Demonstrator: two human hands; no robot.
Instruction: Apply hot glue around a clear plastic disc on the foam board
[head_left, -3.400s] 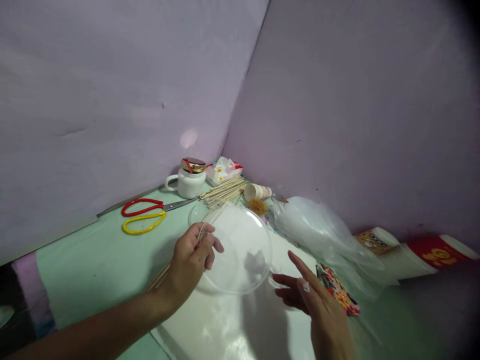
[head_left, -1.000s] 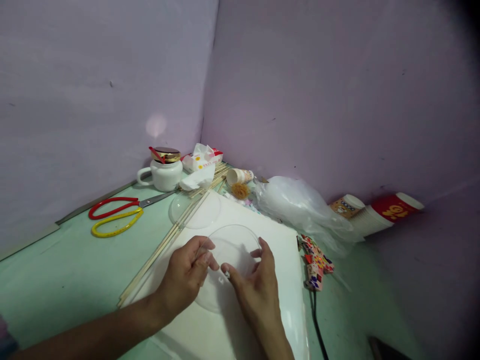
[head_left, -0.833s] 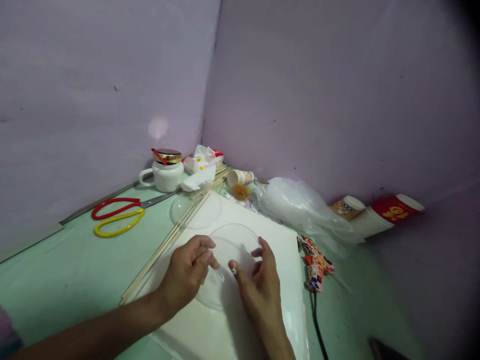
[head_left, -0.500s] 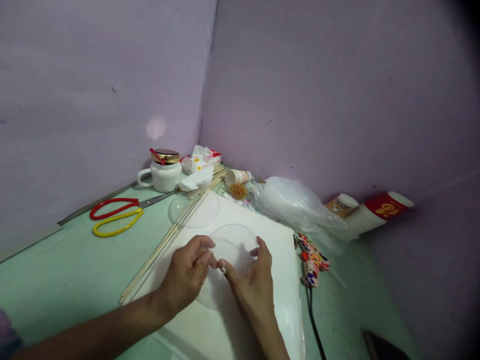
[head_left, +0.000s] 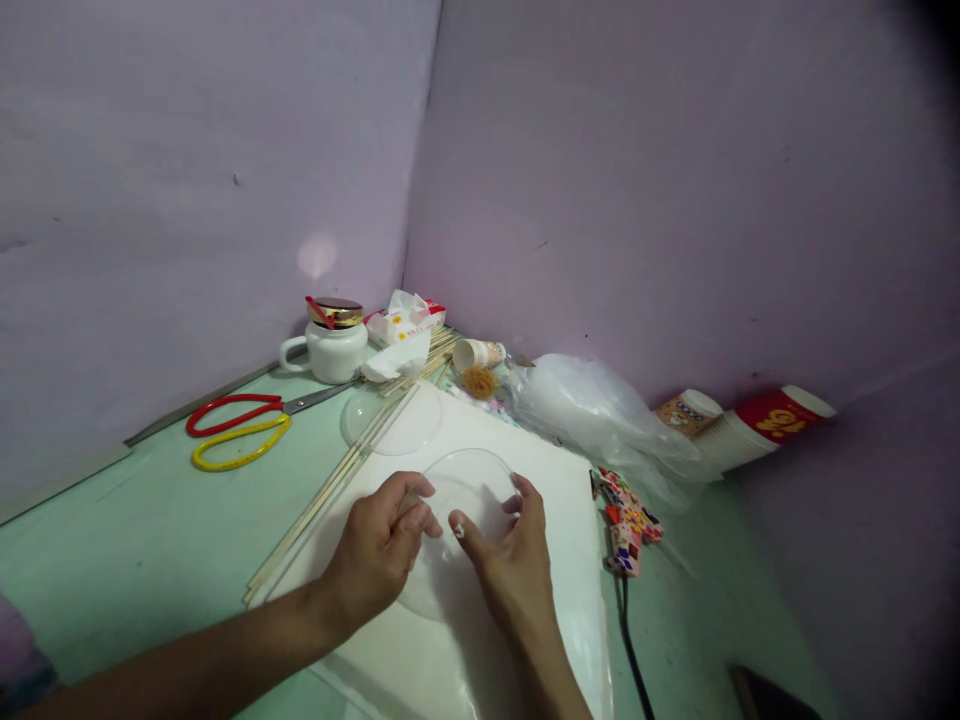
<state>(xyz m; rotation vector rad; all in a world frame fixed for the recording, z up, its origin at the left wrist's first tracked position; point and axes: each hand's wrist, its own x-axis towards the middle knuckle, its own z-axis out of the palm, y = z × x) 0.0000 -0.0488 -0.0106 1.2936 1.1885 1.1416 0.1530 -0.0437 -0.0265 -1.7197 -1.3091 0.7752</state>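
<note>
A round, see-through plastic piece (head_left: pixel 471 462), like a shallow dome or dish, is between my hands over a white board (head_left: pixel 551 450). My left hand (head_left: pixel 379 540) is closed at its left edge, fingers curled and thumb pressed against them; the contact is partly hidden. At the opposite rim, my right hand (head_left: pixel 514 560) is open, its fingertips by the edge and its thumb spread apart over the clear piece. A small white bit sticks to the right thumb. A second clear round piece (head_left: pixel 405 430) lies at the board's far corner, under thin wooden sticks (head_left: pixel 315 520).
Scissors (head_left: pixel 240 430) with red and yellow handles lie left. Behind are a white lidded mug (head_left: pixel 334 350), a tissue box (head_left: pixel 409 318), and stacked paper cups (head_left: pixel 476 355). A plastic bag (head_left: pixel 585 400), a red cup (head_left: pixel 780 415) and a flower-patterned, corded object (head_left: pixel 630 520) are to the right.
My right thumb has moved away from my left fingertips, opening a gap between the hands. The left hand stays nearly in place, and the whole view has shifted slightly.
</note>
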